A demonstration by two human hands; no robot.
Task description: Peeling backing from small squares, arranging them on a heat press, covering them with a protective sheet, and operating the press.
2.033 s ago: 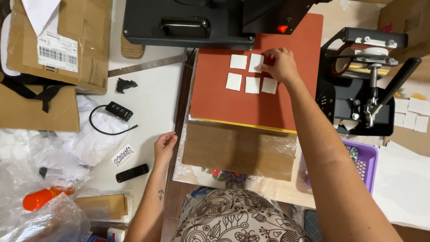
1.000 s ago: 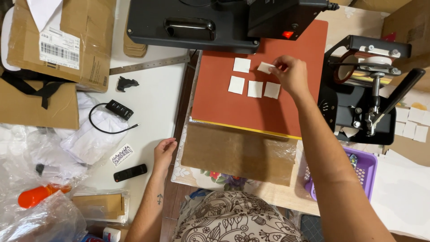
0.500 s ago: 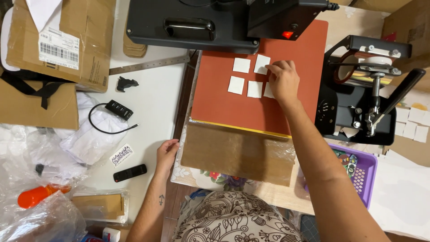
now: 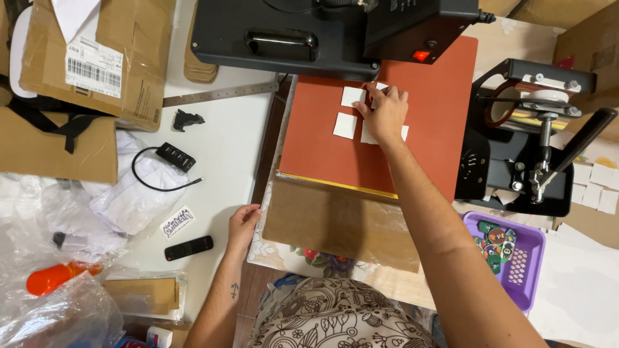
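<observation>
R hand (image 4: pixel 385 115) flat on white squares (image 4: pixel 345 125) on red press pad (image 4: pixel 412 135), fingers spread, gripping nothing; free squares lie just left. L hand (image 4: pixel 243 225) rests open at counter (image 4: pixel 225 167) edge, far.

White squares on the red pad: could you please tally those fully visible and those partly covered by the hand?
Fully visible white squares: 2
Partly under the right hand: 3
Total on the red pad: 5
</observation>
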